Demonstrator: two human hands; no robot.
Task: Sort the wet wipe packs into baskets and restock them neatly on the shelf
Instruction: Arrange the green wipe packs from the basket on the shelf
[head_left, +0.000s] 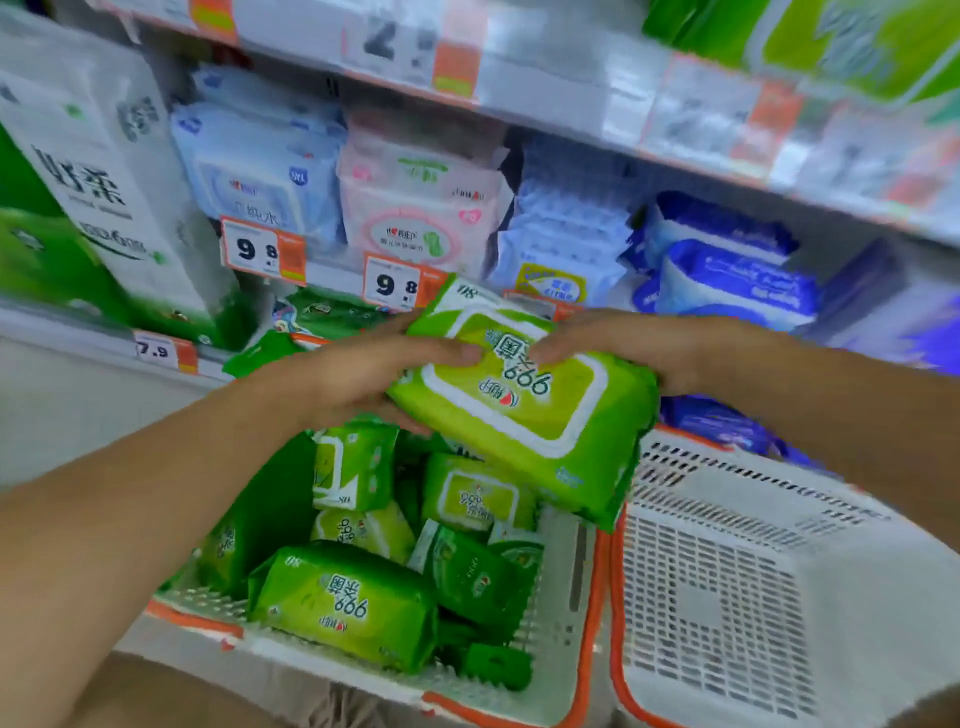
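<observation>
Head view: a green pack (524, 410) is gripped by both hands, left (363, 379) and right (639, 348). It is held above the adjoining rims of two baskets, full (566, 623) and bare (727, 571).

The pack (524, 395) you hold is lime green, its lid panel yellower with a white border and dark green print reading 999. The packs (363, 561) below it in the left basket (561, 623) mix lime and darker green. Both baskets are white mesh with orange rims; see the right basket (727, 582). On the shelf (322, 270) you have pale blue packs (254, 171), pink packs (421, 208) and deep blue-and-white packs (727, 275). The price tags (262, 250) are white and orange with black 9.8.
</observation>
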